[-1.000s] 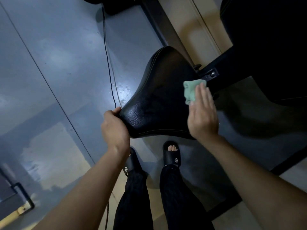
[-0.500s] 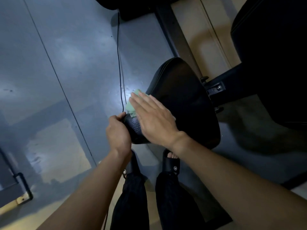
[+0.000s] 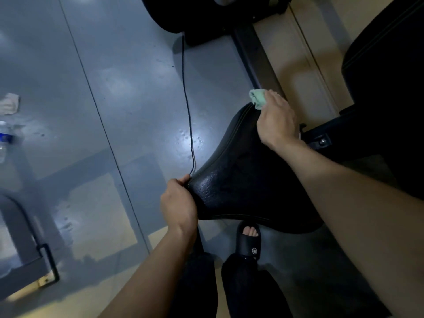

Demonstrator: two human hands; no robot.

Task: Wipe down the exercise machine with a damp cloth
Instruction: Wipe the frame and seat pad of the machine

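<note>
The black saddle [image 3: 243,180] of the exercise machine stood above the grey floor [image 3: 114,88], its long axis running from the wide rear end nearest the person to the narrow nose pointing away. At that nose the right hand [image 3: 276,120] pressed a green cloth [image 3: 258,98], fingers curled over it. The left hand [image 3: 179,203] gripped the saddle's rear left corner. Left of the saddle a thin black cable [image 3: 187,99] ran across the floor.
</note>
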